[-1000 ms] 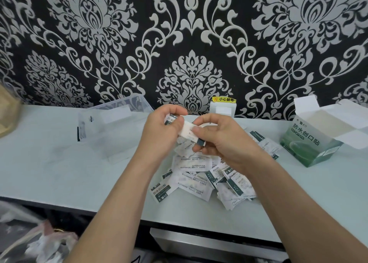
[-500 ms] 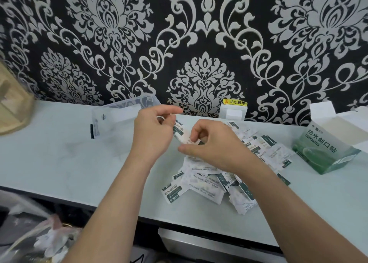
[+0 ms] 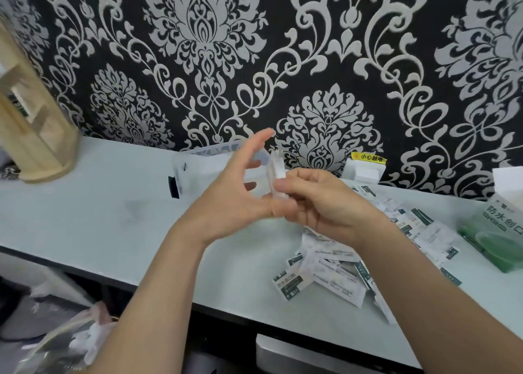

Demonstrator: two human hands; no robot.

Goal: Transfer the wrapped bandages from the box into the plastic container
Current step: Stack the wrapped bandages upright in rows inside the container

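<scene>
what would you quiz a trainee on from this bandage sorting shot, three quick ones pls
1. True or false: the green box stands to the right of the plastic container.
2. What does the right hand pinch? A: a stack of wrapped bandages. B: a pair of scissors. C: a pen.
3. Fill in: the loose pile of bandages lies on the ___.

Key
1. True.
2. A.
3. The table.
</scene>
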